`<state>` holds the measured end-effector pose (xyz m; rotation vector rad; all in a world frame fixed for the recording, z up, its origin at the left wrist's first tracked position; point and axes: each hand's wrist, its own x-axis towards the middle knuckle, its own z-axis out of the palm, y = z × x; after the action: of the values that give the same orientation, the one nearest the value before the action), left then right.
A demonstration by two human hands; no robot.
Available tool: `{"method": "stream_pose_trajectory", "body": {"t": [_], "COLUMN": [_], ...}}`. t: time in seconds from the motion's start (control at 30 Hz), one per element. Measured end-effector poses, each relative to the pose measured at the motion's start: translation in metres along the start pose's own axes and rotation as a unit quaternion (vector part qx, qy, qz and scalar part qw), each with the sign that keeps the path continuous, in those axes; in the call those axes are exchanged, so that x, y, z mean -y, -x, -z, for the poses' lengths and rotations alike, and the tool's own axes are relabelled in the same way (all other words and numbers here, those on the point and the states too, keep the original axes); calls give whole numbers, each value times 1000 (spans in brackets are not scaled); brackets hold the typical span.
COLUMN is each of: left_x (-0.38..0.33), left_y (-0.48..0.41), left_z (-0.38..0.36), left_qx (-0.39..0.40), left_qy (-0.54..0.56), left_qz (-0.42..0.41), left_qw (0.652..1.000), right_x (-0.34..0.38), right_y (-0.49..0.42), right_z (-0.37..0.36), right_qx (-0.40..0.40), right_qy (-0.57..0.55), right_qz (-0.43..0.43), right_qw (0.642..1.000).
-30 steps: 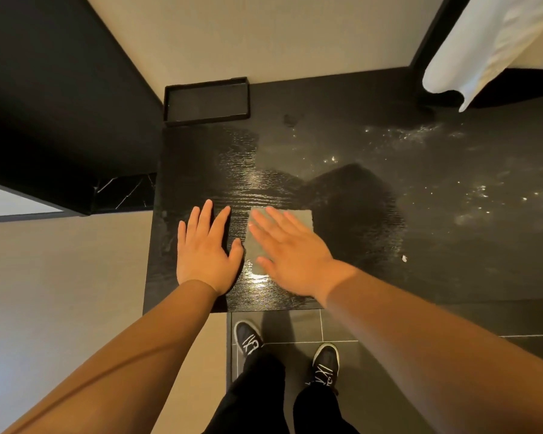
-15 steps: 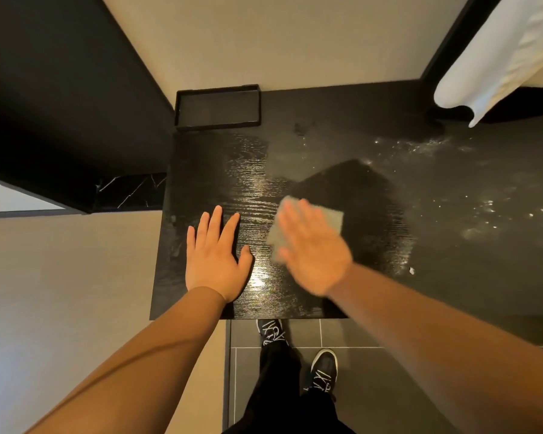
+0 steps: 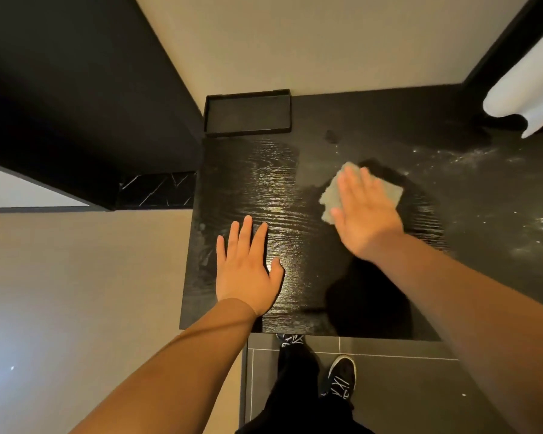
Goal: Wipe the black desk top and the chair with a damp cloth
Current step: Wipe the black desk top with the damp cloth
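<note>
Head view: the left hand [image 3: 246, 267] lies flat, fingers straight, on the near left of the black desk top [image 3: 248, 183]. A black tray [image 3: 247, 95] sits at the far edge. Further right, the right hand [image 3: 365, 214] presses the grey cloth [image 3: 329, 195] flat, fingers straight, near pale specks [image 3: 470, 156].

R hand [image 3: 365, 211] flat on grey cloth [image 3: 333, 195], pressing it to black desk top [image 3: 389, 120]. L hand [image 3: 246, 267] flat on desk nr front-left edge. Black tray [image 3: 248, 112] at back; white specks to the right.
</note>
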<state>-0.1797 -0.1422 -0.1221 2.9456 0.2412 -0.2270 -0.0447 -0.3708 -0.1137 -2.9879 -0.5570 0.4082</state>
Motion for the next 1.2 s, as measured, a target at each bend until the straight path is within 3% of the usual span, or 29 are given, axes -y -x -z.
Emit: {"method": "stream_pose_trajectory", "body": {"t": [0.1, 0.2, 0.27, 0.33, 0.47, 0.6, 0.73, 0.87, 0.93, 1.1, 1.2], "left_x": [3, 17, 26, 33, 38, 38, 37, 36, 37, 37, 37], "left_y": [-5, -38, -66, -88, -106, -107, -108, -107, -108, -109, -110], "left_z": [1, 9, 18, 23, 21, 20, 22, 23, 23, 23, 24], "left_qx": [-28, -92, -92, -66, -9, 1, 6, 10, 14, 26, 27], "left_qy": [18, 69, 70, 56, 16, 21, 13, 19, 23, 21, 18], "left_qz": [-12, -39, -38, -33, -34, -42, -42, -40, -39, -37, -35], "left_qw": [999, 993, 993, 996, 999, 999, 999, 999, 999, 999, 999], "right_x": [52, 71, 61, 40, -9, 8, 70, 63, 40, -20, 3], "right_y": [7, -17, -37, -53, -75, -76, -60, -69, -84, -95, -95], "right_z": [-15, -9, -2, 3, 10, 15, -1, 1, 12, 31, 32], "right_qx": [9, 13, 32, 5, -55, -72, -40, -10, -14, -78, -80], "right_qy": [-2, 2, 15, 3, 14, -16, 39, 10, -3, -4, -25], "right_qz": [165, 223, 240, 204, 49, -28, 174, 232, 183, -55, -72], "right_qw": [986, 975, 970, 979, 997, 997, 983, 973, 983, 995, 994]}}
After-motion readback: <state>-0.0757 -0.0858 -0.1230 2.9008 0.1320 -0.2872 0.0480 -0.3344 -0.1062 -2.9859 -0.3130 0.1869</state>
